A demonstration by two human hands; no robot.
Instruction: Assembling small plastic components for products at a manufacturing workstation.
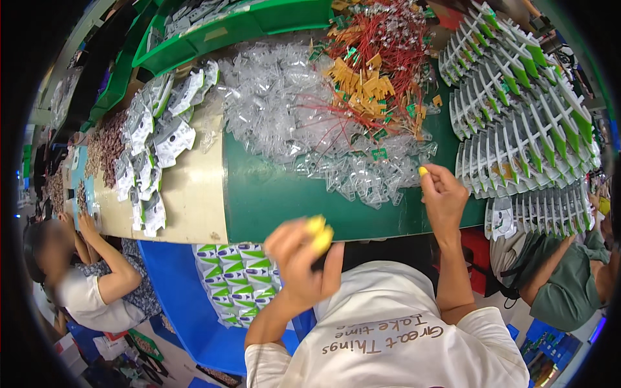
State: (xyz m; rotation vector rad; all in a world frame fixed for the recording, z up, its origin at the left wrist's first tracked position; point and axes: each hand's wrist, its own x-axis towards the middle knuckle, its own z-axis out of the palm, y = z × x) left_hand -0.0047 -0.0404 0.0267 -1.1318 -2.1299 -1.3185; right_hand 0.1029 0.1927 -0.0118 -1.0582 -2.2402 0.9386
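Observation:
My left hand (pixel 299 262) is raised in front of the table's near edge, slightly smeared by motion. Yellow finger covers sit on its fingertips, the thumb stands apart from the fingers, and nothing shows between them. Over the right part of the green mat (pixel 278 210), my right hand (pixel 445 197) is closed in a pinch, with a yellow cover on one fingertip. What it pinches, if anything, is too small to make out. Just beyond those fingertips lies the edge of a large heap of clear plastic pieces (pixel 272 110).
Orange parts (pixel 362 84) and red wires (pixel 394 39) lie behind the heap. Stacked white-and-green shells (pixel 524 142) stand at right; loose white shells (pixel 171 139) lie left. A green bin (pixel 239 26) is at the back, a blue bin (pixel 174 291) below the table. Co-workers sit on both sides.

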